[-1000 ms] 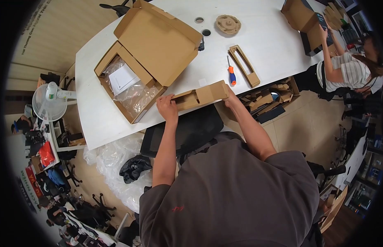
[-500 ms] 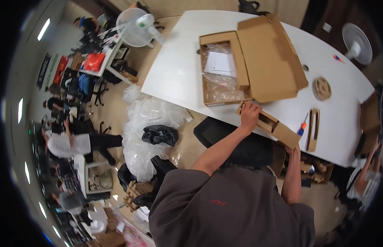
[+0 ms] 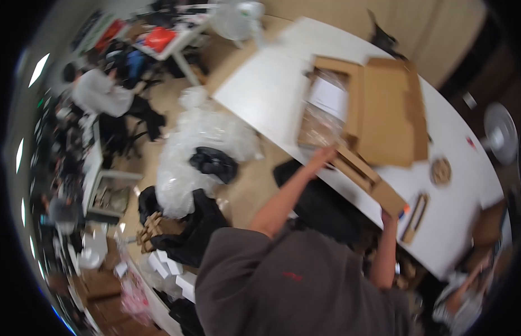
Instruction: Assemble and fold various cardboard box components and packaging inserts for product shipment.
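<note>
A long, narrow cardboard insert (image 3: 355, 171) with an open slot along it is held slanting at the table's near edge. My left hand (image 3: 326, 155) closes on its left end, and my right hand (image 3: 390, 215) is closed on its right end, partly hidden by the cardboard. Just beyond stands an open brown carton with its lid (image 3: 390, 112) folded back to the right. Inside the carton, clear plastic wrap (image 3: 319, 126) and a white sheet (image 3: 327, 99) show. The picture is somewhat blurred.
On the white table (image 3: 257, 84) are a tape roll (image 3: 440, 171) and a slotted cardboard strip (image 3: 415, 218). A black chair (image 3: 322, 196) stands under the near edge. Clear plastic (image 3: 204, 134) and a black bag (image 3: 214, 162) lie on the floor. Another person (image 3: 459, 299) is at right.
The whole view has turned, shifting the table and carton right and down in the picture. My left hand has moved toward the insert's left end; both hands still hold it.
</note>
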